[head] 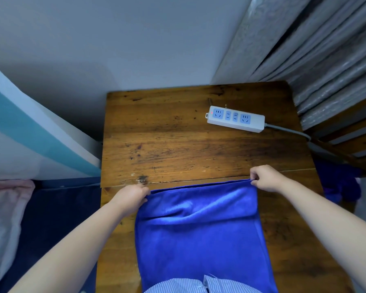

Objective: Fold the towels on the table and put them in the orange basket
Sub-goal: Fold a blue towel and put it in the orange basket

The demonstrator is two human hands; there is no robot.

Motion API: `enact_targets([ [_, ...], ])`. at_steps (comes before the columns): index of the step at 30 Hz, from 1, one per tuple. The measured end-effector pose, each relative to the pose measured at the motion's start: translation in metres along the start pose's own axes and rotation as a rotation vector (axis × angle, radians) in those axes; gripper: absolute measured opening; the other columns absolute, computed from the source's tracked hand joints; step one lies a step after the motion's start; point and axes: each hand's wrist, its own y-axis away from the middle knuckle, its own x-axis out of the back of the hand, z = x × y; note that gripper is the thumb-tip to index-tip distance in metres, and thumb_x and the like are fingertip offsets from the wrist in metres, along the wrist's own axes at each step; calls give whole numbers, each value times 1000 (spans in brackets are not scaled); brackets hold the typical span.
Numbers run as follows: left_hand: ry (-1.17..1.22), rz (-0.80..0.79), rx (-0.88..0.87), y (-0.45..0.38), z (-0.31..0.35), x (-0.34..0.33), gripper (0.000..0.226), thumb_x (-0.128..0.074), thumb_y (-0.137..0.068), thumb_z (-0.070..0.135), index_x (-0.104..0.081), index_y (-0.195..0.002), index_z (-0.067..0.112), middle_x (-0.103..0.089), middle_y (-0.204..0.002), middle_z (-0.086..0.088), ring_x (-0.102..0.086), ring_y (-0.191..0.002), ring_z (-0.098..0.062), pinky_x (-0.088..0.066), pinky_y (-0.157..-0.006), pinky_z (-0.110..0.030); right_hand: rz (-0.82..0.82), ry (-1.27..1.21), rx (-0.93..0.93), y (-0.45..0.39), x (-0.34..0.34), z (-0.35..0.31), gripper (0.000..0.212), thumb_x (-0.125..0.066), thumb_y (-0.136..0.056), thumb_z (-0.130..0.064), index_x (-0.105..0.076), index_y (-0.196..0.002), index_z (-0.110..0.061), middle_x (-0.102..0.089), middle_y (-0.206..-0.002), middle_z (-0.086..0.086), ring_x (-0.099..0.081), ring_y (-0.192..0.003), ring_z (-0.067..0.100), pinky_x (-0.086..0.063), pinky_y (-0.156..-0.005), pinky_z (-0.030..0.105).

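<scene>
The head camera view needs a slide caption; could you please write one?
Both hands, left and right, pinch the far corners of a blue towel on a wooden table beside a power strip.

A worn wooden desk (pixel 178 144) fills the middle of the frame, its boards dark-stained and scratched, with a seam running across it. On its upper right part lies a white power strip (pixel 235 118) with blue socket faces and a small red light at its left end; its grey cable (pixel 292 132) runs off toward the right edge of the desk. Behind the desk stands a pale grey wall (pixel 114 39). In the upper right hang grey pleated curtains (pixel 325 49). At the left edge lies pink fabric (pixel 6 199) beside a dark blue surface (pixel 57 208).
</scene>
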Motion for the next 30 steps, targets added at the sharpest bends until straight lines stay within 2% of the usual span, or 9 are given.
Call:
enact_targets([
  [7, 51, 87, 83, 3, -1, 2, 20, -42, -96, 27, -57, -104, 18, -65, -108, 0, -60, -98, -19, -47, -76, -26, 22, 31, -17, 6, 1, -2, 30, -57, -86, -9, -48, -61, -23, -54, -75, -1, -52, -76, 16, -38, -59, 21],
  [11, 58, 104, 99, 10, -4, 14, 18, -44, -95, 28, -55, -103, 16, -66, -106, -2, -60, -95, -20, -46, -74, -27, 45, 32, -1, 9, 13, -7, 26, -59, -84, -8, -53, -63, -21, -55, -75, -1, -51, -74, 13, -36, -53, 16],
  [13, 66, 134, 122, 13, -7, 25, 20, -46, -95, 28, -52, -110, 17, -65, -110, -3, -59, -98, -20, -47, -76, -27, 77, -4, 27, 12, 26, -12, 30, -61, -82, -6, -52, -58, -23, -53, -69, -5, -51, -71, 11, -37, -53, 15],
  [16, -70, 125, 175, 15, -12, 51, 33, -44, -95, 27, -47, -127, 17, -61, -120, -5, -58, -109, -22, -49, -86, -30, 221, -68, 90, 19, 51, -28, 33, -62, -78, -3, -51, -54, -23, -54, -65, -6, -52, -69, 13, -37, -53, 18],
  [18, -218, 122, 215, 16, -16, 75, 27, -41, -96, 24, -56, -117, 15, -62, -115, -5, -59, -106, -23, -50, -84, -32, 340, -85, 146, 24, 71, -41, 25, -62, -75, -2, -53, -56, -15, -58, -67, 1, -53, -70, 16, -37, -54, 21],
  [20, -245, 219, 296, 24, -19, 102, 25, -39, -96, 22, -61, -104, 13, -63, -108, -5, -60, -102, -24, -49, -79, -34, 484, -68, 217, 32, 92, -54, 13, -60, -74, 0, -58, -63, -8, -63, -74, 11, -55, -75, 22, -38, -61, 24],
  [22, -129, 408, 378, 29, -26, 123, 25, -40, -95, 22, -62, -101, 11, -62, -107, -8, -59, -103, -27, -48, -77, -34, 621, -95, 239, 37, 110, -64, 6, -57, -73, 1, -59, -73, -5, -65, -82, 16, -58, -81, 29, -41, -66, 30],
  [26, 211, 841, 473, 55, -27, 173, 24, -45, -92, 16, -63, -103, 4, -61, -108, -19, -56, -103, -35, -45, -80, -37, 831, -75, 254, 60, 151, -87, 30, -49, -80, 3, -61, -107, 0, -63, -105, 19, -55, -102, 33, -44, -83, 34],
  [30, 244, 992, 488, 80, -17, 210, 25, -42, -93, 13, -61, -101, 0, -60, -106, -22, -55, -100, -37, -43, -78, -39, 971, -12, 247, 86, 178, -107, 31, -44, -83, 4, -67, -103, 1, -59, -107, 23, -48, -108, 35, -41, -85, 35],
])
